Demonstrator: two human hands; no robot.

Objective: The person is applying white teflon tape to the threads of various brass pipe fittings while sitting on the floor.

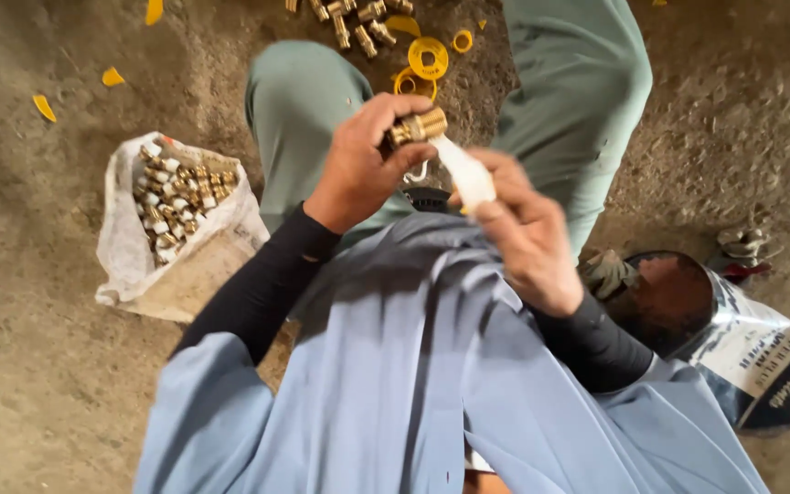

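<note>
Left hand [358, 169] closed round brass threaded fitting [418, 126], held above knees. Right hand [528, 229] pinching white sealing tape [464, 169], stretched from fitting. Best keep tape taut, flat on threads, fitting steady. White sack of fittings [180, 197] left on dirt floor; yellow spools [427, 57] ahead.

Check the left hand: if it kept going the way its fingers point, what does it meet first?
The left hand, holding a brass fitting, points toward the right hand. It would likely meet the white tape first, then those fingers; depth between them is unclear.
</note>
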